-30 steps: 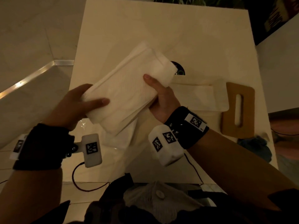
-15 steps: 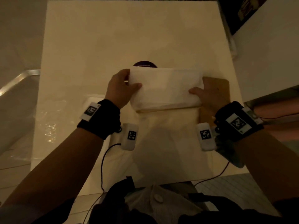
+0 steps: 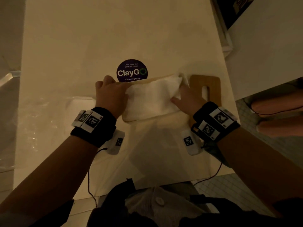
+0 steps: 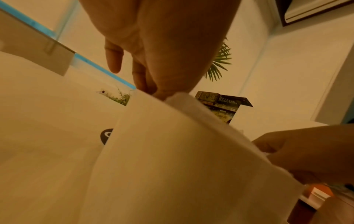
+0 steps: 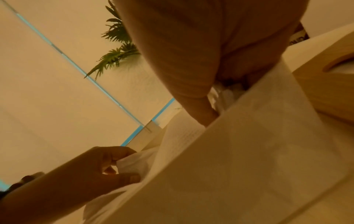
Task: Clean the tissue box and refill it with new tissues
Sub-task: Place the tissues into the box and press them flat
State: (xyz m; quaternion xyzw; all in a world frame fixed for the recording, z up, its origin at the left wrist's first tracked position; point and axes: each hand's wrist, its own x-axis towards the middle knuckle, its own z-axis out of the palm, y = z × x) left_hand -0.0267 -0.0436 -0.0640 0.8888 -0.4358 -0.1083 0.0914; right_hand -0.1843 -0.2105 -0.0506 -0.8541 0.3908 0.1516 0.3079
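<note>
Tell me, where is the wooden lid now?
In the head view, the wooden lid lies flat on the table, right of the tissue stack, beside the right hand.

both hands (image 3: pixel 113 94) (image 3: pixel 186 99) push the tissue stack (image 3: pixel 150 97) into the box (image 3: pixel 131 120).

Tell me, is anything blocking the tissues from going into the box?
Nothing visible does. Both hands, left and right, are pushing the tissues into the open box. The wooden lid lies off to the right.
</note>
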